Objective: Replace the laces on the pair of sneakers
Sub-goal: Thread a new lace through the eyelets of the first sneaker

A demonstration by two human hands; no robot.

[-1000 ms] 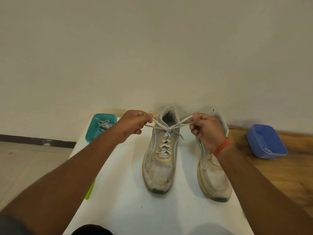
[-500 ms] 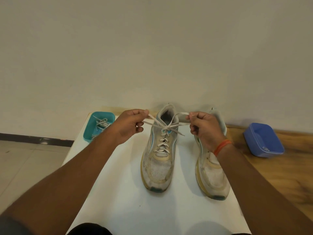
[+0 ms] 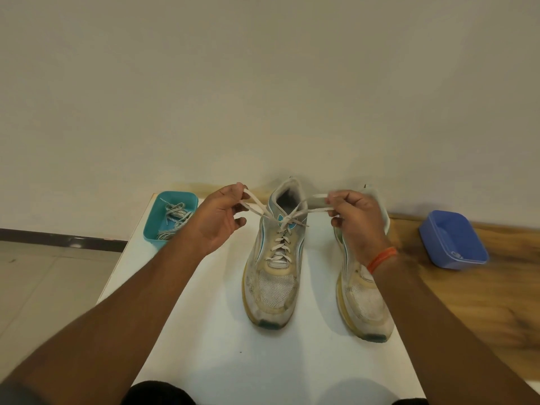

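Both my arms reach in from the near edge, forearms angled toward twelve o'clock and closing in on the middle sneaker. My left hand (image 3: 217,217) is up at about eleven o'clock of the left sneaker (image 3: 277,258), palm turned inward, thumb and forefinger pinching one end of the white lace (image 3: 292,220), the other fingers loosely curled below. My right hand (image 3: 355,217) sits at about one o'clock of that shoe, back of the hand toward me, fingers curled tight round the other lace end, which folds over into a short loop above my knuckles. An orange band (image 3: 381,258) circles that wrist. The two lace ends run down from my hands and cross just above the tongue, at the top of the shoe's eyelets; below the crossing the lace is threaded in rungs toward the toe. The left sneaker stands upright on the white worktop (image 3: 219,331), toe toward me. The right sneaker (image 3: 365,305) stands just beside it at three o'clock, toe toward me too, its upper half hidden behind my right wrist, so I cannot tell its lacing. At ten o'clock a teal tray (image 3: 152,226) holds a heap of grey-white laces (image 3: 174,217). Well apart at three o'clock, a blue tray (image 3: 453,238) rests on the wooden surface (image 3: 482,302).
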